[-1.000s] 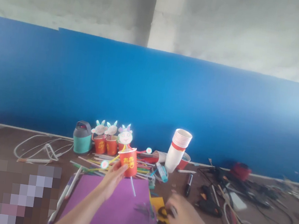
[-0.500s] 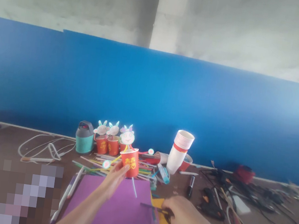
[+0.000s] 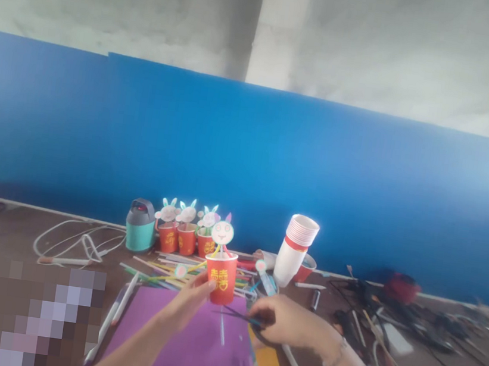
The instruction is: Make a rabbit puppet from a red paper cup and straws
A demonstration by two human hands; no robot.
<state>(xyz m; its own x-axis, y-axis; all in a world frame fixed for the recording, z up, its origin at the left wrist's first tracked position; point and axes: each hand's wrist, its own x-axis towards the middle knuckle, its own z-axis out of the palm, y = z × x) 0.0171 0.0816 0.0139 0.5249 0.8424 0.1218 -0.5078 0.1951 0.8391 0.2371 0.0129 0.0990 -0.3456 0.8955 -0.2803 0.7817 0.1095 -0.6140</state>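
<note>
My left hand (image 3: 194,297) is closed around a red paper cup (image 3: 221,282) with gold characters, held upright over a purple sheet (image 3: 187,343). A white paper rabbit face (image 3: 222,232) stands above the cup's rim, and a yellow and a red arm with round paper ends stick out at the sides. Below the cup hangs a thin pale stick (image 3: 222,329). My right hand (image 3: 274,319) grips dark scissors (image 3: 238,314), their blades pointing left, beside the stick just under the cup. Whether the blades touch the stick I cannot tell.
Several similar rabbit cups (image 3: 185,238) stand behind, beside a teal container (image 3: 139,232). Colored sticks (image 3: 161,265) lie across the table. To the right rise stacked white cups (image 3: 292,255); further right are a glue gun (image 3: 346,334) and tangled cables (image 3: 441,329). Markers (image 3: 112,316) lie at left.
My right hand has picked the scissors up off the yellow sheet and brought them left and up to the stick under the cup. The cup has shifted slightly right and down.
</note>
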